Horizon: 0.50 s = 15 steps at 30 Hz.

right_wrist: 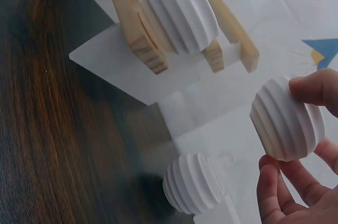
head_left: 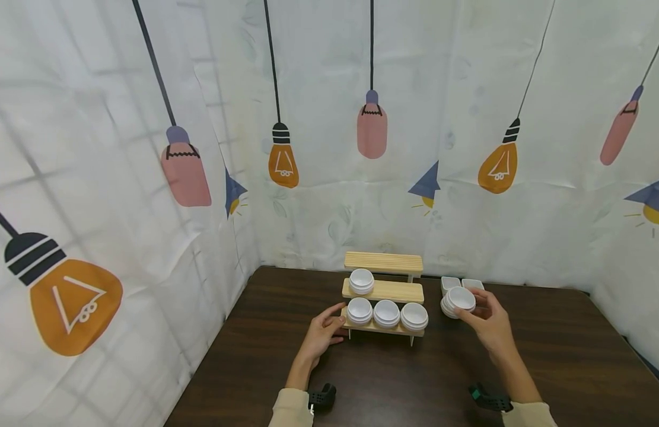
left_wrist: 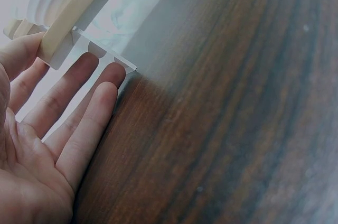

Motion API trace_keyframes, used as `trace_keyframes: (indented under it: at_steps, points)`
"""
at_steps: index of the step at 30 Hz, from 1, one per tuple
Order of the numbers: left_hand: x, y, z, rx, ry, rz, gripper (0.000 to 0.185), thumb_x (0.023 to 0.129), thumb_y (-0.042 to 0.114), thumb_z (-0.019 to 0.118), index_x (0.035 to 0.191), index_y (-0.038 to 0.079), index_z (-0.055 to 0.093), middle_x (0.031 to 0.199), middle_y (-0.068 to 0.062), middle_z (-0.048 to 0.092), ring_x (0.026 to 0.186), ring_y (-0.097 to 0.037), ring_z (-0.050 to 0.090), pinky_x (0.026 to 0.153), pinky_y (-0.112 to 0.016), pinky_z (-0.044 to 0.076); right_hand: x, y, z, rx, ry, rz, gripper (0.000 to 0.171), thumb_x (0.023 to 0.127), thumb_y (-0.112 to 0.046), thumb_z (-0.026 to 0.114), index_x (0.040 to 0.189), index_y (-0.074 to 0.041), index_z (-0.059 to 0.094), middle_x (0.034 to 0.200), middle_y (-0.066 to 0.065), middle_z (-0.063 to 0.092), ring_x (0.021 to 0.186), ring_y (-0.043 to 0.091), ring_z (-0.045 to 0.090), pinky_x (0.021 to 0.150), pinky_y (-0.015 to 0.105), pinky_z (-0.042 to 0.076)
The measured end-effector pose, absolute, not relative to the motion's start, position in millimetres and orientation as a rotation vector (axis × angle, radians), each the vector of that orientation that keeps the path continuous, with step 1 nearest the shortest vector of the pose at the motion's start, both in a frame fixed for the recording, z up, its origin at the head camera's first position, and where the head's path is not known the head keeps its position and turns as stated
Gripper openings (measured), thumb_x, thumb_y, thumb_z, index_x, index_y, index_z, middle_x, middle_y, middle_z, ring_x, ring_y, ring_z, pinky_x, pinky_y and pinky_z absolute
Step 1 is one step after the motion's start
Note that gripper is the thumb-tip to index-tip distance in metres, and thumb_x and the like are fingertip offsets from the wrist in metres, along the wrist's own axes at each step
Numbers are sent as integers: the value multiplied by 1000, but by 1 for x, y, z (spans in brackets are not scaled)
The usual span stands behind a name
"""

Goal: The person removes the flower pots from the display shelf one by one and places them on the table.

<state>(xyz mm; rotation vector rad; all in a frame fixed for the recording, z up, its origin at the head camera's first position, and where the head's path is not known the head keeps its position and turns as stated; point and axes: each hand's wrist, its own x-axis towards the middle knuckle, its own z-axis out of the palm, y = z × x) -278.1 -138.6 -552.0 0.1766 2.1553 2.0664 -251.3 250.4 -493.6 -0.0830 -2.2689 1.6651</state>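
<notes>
A three-step wooden rack [head_left: 384, 290] stands at the back of the dark table. Three white ribbed bowls [head_left: 387, 313] sit on its lowest step and one bowl [head_left: 361, 280] on the middle step; the top step is bare. My right hand [head_left: 481, 317] pinches a white ribbed bowl [head_left: 461, 298] [right_wrist: 287, 124] just above a small stack of bowls [head_left: 448, 308] [right_wrist: 193, 183] right of the rack. My left hand [head_left: 326, 332] [left_wrist: 63, 129] rests open by the rack's left end [left_wrist: 71, 15], fingers straight, thumb touching the lowest step.
Two small white square dishes [head_left: 461, 284] lie behind the stack of bowls. Cloth printed with light bulbs [head_left: 283, 160] hangs close around the table on the left, back and right. Bare dark wood [head_left: 393, 379] stretches in front of the rack.
</notes>
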Motion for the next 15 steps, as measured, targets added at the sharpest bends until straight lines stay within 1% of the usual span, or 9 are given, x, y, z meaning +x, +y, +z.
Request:
trace_keyframes:
  at_steps: [3, 8, 12, 15]
  points:
    - [-277, -138, -551, 189, 2159, 2067, 49, 104, 29, 62, 150, 16, 53, 117, -13, 73, 100, -21, 71, 85, -43, 62, -251, 254, -495, -87, -2279, 1652, 61, 89, -16, 82, 141, -5, 53, 108, -17, 57, 90, -1, 60, 72, 18, 50]
    - [-276, -138, -549, 194, 2151, 2076, 50, 104, 29, 62, 151, 15, 52, 118, -15, 72, 103, -26, 71, 86, -46, 61, -251, 259, -497, -105, -2306, 1626, 61, 90, -21, 81, 141, -6, 53, 107, -21, 57, 89, -2, 61, 72, 18, 50]
    - [-276, -138, -548, 193, 2146, 2081, 50, 104, 29, 61, 151, 14, 51, 118, -14, 72, 103, -28, 71, 86, -46, 62, -250, 264, -498, -118, -2323, 1609, 61, 91, -23, 81, 142, -6, 52, 107, -20, 57, 90, -4, 60, 73, 18, 50]
    - [-276, -138, -549, 188, 2145, 2079, 50, 104, 29, 61, 151, 15, 52, 118, -13, 72, 102, -25, 71, 86, -46, 62, -250, 269, -500, -125, -2333, 1603, 63, 91, -25, 80, 143, -5, 51, 107, -20, 56, 90, -5, 59, 73, 17, 50]
